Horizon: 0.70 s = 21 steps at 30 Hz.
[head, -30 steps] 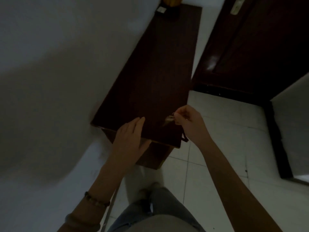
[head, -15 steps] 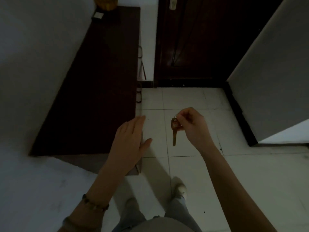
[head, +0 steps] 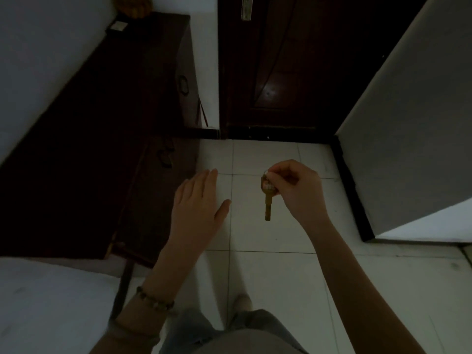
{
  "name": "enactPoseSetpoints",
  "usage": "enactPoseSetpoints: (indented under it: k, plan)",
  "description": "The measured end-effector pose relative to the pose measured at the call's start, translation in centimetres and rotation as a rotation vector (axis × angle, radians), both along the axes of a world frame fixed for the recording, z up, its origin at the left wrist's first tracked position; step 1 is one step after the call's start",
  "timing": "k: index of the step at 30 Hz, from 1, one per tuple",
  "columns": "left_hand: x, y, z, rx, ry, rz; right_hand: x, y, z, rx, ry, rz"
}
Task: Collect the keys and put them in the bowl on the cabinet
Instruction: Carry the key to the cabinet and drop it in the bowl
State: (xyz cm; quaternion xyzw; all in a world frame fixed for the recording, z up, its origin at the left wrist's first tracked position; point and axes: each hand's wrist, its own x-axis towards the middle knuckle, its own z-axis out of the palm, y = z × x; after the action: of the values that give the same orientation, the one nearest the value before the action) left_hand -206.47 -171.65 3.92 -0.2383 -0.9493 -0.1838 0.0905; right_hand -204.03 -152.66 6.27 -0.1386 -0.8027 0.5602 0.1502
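Cabinet (head: 107, 118) runs off toward eleven o'clock, a yellowish bowl (head: 132, 6) at its far end. Left hand (head: 199, 208) hovers flat, fingers spread, holding nothing. Right hand (head: 293, 187), at one o'clock, pinches the key (head: 267, 203), blade dangling over the floor. It's the carrying step; next it must travel to that bowl.

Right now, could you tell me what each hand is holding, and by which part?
The right hand pinches a brass-coloured metal key by its head, blade hanging down. The left hand is open and holds nothing.
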Motion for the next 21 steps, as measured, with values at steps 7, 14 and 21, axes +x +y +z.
enactPoseSetpoints:
  k: [7,14,21]
  plan:
    - [-2.2,4.0,-0.9,-0.052,-0.051,0.016,-2.5,4.5,-0.5,-0.013,0.015,0.013]
    - [-9.0,6.4,-2.4,-0.088,-0.071,0.018,-8.9,6.8,-1.3,0.028,0.056,0.033]
    - [-19.8,9.7,-2.5,-0.053,-0.034,0.066,-20.4,9.9,-1.2,0.056,0.062,0.068]
